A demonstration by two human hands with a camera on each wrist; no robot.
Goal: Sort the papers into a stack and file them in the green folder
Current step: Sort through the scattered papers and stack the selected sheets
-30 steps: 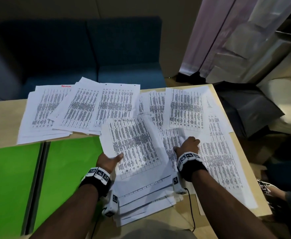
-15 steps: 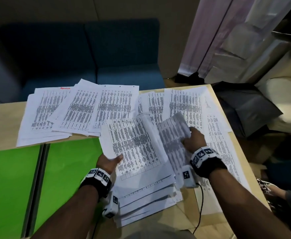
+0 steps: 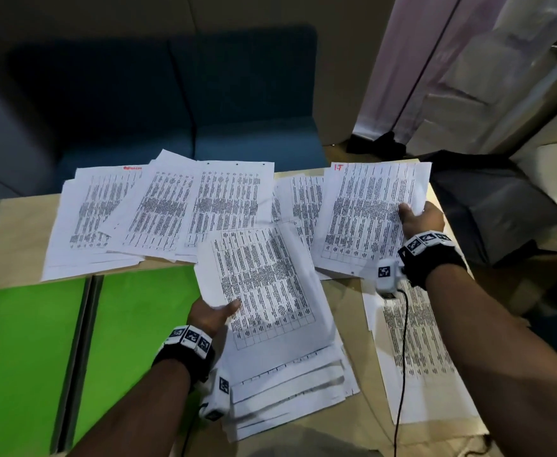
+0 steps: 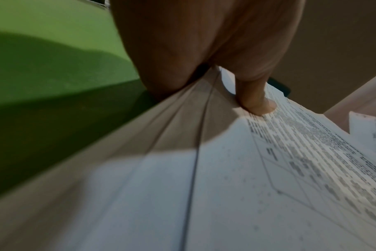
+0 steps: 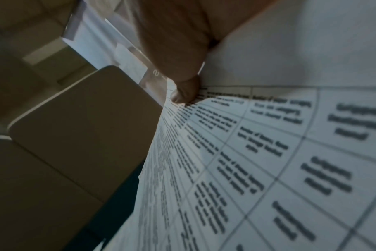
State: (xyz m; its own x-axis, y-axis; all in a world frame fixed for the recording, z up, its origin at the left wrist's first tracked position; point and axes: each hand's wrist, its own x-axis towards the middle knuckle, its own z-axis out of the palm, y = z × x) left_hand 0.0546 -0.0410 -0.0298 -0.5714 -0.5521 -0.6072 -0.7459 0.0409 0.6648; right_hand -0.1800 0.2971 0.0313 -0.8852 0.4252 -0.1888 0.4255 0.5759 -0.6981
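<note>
Printed white sheets lie scattered over the wooden table [image 3: 10,232]. My left hand [image 3: 212,311] grips the left edge of a gathered stack of papers [image 3: 270,291], thumb on top [image 4: 255,101]. My right hand [image 3: 418,219] pinches the right edge of a single sheet [image 3: 369,219] marked in red at its top, lifted above the table at the right; the thumb [image 5: 185,93] presses on its printed face. The green folder [image 3: 33,351] lies open at the left, beside the stack. More loose papers [image 3: 158,212] spread along the far edge, and one sheet [image 3: 418,351] lies under my right forearm.
A blue sofa [image 3: 171,103] stands behind the table. A dark cushion or bag [image 3: 491,209] sits right of the table, with a curtain [image 3: 435,61] beyond. A cable [image 3: 402,341] hangs from my right wrist.
My right hand has picked a sheet off the table's right part, lifting it up and away to the right. The left hand stays on the stack.
</note>
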